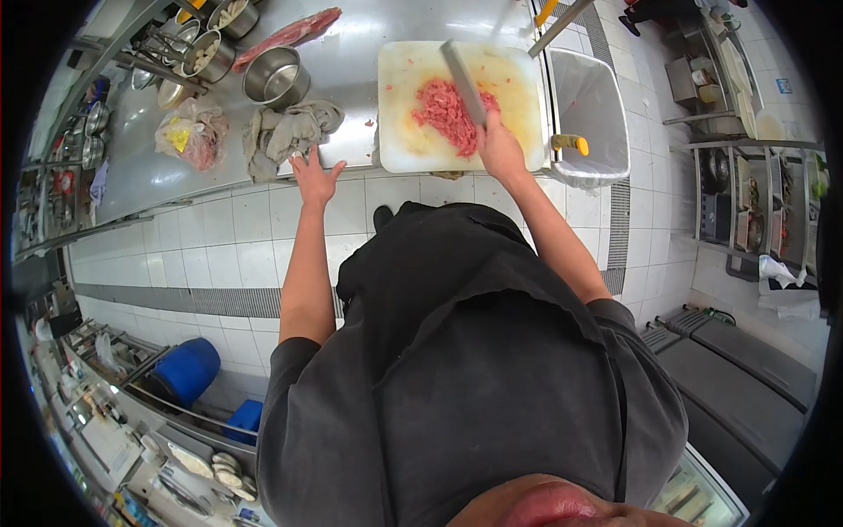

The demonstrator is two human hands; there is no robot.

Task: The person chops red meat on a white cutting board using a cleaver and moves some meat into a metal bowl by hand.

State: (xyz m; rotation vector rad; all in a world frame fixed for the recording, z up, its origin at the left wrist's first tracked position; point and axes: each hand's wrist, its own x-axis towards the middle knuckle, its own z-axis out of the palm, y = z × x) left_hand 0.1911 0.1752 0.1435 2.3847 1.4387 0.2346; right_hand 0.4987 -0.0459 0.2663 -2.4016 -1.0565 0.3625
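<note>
My right hand (503,147) is closed round the handle of a cleaver (464,82), whose broad blade stands over a pile of chopped raw meat (443,112). Under both lies a thick white cutting board (399,145) with yellowish stains. Off to the left, my left hand (316,178) rests at the table's front edge with its fingers spread and nothing in it. Its fingertips are by a crumpled grey cloth (294,132); whether they touch it I cannot tell.
On the steel table (351,79) stand a metal pot (277,77), a plastic bag with meat (195,136) and several bowls. A long strip of raw meat (294,37) lies farther back. Right of the board is a lined bin (597,114) with a yellow-handled tool (571,143) at its edge.
</note>
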